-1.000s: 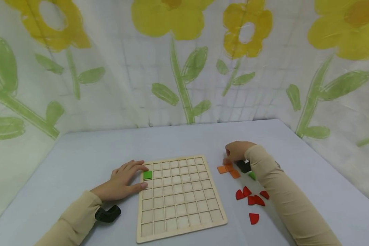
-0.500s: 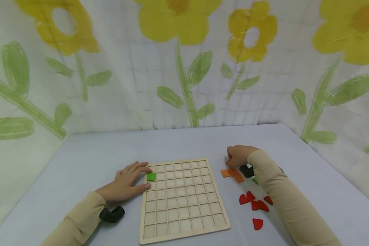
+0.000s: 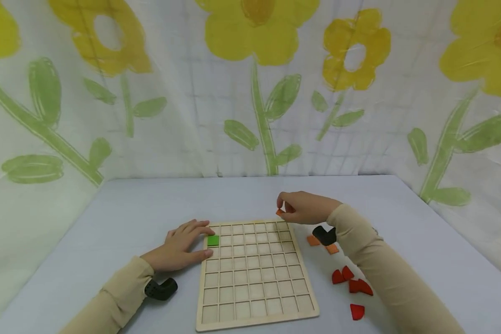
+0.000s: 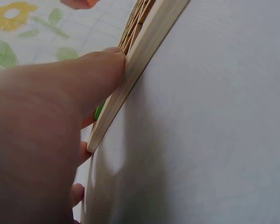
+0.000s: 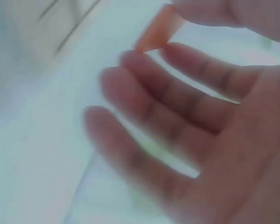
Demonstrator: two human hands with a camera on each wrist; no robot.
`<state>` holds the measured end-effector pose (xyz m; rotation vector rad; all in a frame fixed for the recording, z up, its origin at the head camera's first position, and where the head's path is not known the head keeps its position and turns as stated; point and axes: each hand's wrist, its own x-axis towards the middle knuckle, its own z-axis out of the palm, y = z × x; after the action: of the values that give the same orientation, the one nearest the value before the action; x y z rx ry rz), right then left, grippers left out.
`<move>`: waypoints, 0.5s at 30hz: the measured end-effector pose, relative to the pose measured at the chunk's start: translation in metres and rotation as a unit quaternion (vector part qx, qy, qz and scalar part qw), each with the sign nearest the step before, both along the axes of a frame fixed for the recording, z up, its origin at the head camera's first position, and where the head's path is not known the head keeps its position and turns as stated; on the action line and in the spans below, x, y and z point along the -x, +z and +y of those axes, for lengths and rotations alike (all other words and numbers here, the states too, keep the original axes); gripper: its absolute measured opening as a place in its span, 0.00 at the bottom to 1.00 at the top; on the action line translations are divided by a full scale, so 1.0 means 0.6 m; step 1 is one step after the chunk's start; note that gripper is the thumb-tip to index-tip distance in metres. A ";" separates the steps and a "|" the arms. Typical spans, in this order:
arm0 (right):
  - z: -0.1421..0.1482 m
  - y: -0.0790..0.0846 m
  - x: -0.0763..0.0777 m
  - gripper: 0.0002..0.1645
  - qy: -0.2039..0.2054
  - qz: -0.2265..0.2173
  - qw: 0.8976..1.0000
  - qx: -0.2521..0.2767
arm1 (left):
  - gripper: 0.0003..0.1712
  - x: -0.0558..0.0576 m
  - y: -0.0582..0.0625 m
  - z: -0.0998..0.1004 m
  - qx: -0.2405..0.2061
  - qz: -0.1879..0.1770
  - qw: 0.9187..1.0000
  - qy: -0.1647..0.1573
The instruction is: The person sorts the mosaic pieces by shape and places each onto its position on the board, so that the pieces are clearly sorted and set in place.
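A wooden grid board (image 3: 254,276) lies flat on the table. One green square tile (image 3: 213,240) fills a cell by its left edge, near the upper corner. My left hand (image 3: 179,248) rests at that edge, thumb and fingers spread on either side of the green tile. The left wrist view shows the thumb touching the board's side (image 4: 130,79). Over the far right corner of the board, my right hand (image 3: 306,207) pinches a small orange tile (image 5: 157,30) between thumb and fingertips, the other fingers stretched out loosely. Its shadow falls on the grid.
Right of the board lie orange tiles (image 3: 313,240), partly behind the right wrist's black camera (image 3: 325,235). Closer to me are several red rounded pieces (image 3: 357,311). A flower-printed curtain (image 3: 171,116) hangs behind the table's far edge.
My right hand has lifted an orange tile from the group on the right and carried it left to the board's far corner. The left hand keeps its place on the board.
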<state>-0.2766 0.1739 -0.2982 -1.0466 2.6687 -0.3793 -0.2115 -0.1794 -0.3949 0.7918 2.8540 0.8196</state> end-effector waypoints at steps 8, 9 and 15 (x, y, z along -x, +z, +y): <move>-0.113 -0.032 -0.016 0.10 0.099 0.063 0.993 -0.013 | 0.29 -0.002 0.002 -0.003 -0.004 -0.002 1.000 0.005; -0.122 -0.039 -0.017 0.09 0.107 0.063 0.992 -0.018 | 0.29 -0.002 0.001 -0.002 -0.004 -0.003 1.000 0.006; -0.156 -0.071 -0.020 0.10 0.128 0.076 0.988 -0.034 | 0.29 -0.002 0.002 0.002 -0.003 -0.008 1.000 0.006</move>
<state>-0.2648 0.0805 -0.3407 -1.4273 2.6072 -0.1610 -0.2104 -0.1784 -0.3935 0.7652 2.8477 0.8311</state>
